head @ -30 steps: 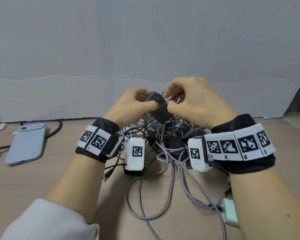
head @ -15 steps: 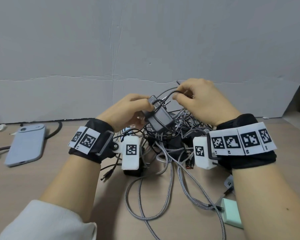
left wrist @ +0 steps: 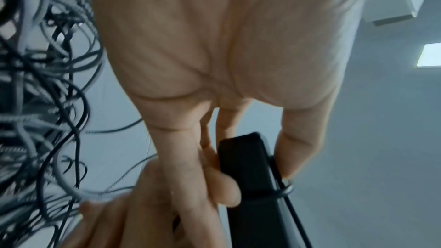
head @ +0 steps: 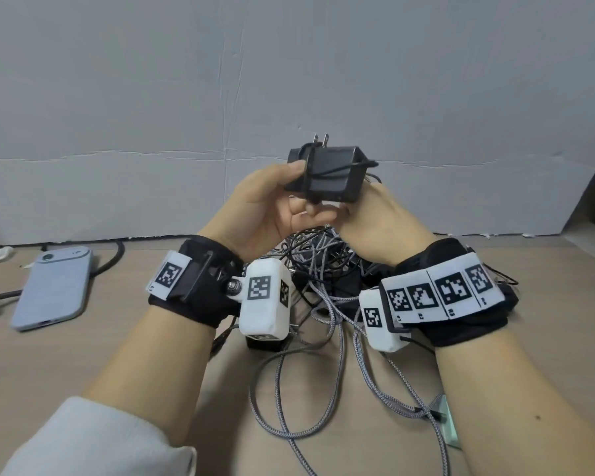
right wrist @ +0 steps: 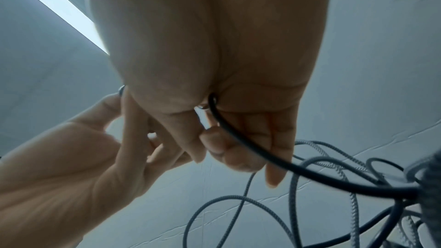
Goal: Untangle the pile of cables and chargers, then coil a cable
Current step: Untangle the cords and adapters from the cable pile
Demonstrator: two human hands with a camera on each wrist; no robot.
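A black charger (head: 327, 176) with its prongs pointing up is raised above the cable pile (head: 323, 269). My left hand (head: 299, 190) grips its left end, thumb on top and fingers beneath; the left wrist view shows the same grip on the charger (left wrist: 245, 165). A thin black cable (head: 337, 168) loops around the charger's body. My right hand (head: 375, 214) sits just behind and below the charger's right end. In the right wrist view its thumb and fingers hold a black cable (right wrist: 238, 142) that runs down into the pile.
A light-blue phone (head: 54, 286) lies on the wooden table (head: 66, 365) at the left, with a thick black cord behind it. A pale green charger (head: 449, 424) lies at the front right, under my right forearm. Grey braided cables (head: 289, 407) trail toward me. A grey wall stands close behind.
My left hand has lifted the black charger up off the pile and turned its prongs upward. My right hand has moved from in front of the charger to behind and below it.
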